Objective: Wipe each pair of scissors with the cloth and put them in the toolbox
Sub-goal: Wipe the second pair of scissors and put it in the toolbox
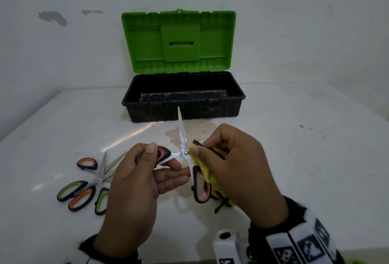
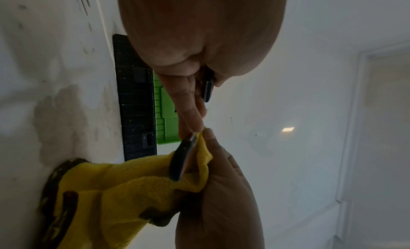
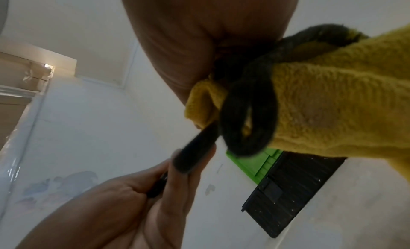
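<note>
Left hand [image 1: 134, 181] fingers curled on a handle of the open pink scissors [image 1: 182, 137], right hand [image 1: 235, 165] pinching yellow cloth [image 1: 210, 171] at the pivot, left wrist view alone shows cloth trailing to the table [image 1: 294, 158], open toolbox [image 1: 183, 99] at 12 o'clock, two scissors [image 1: 88, 188] at 9 o'clock.

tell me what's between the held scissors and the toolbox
Only bare table with a brownish stain, in the head view; the pink-handled scissors point at the open toolbox.
</note>
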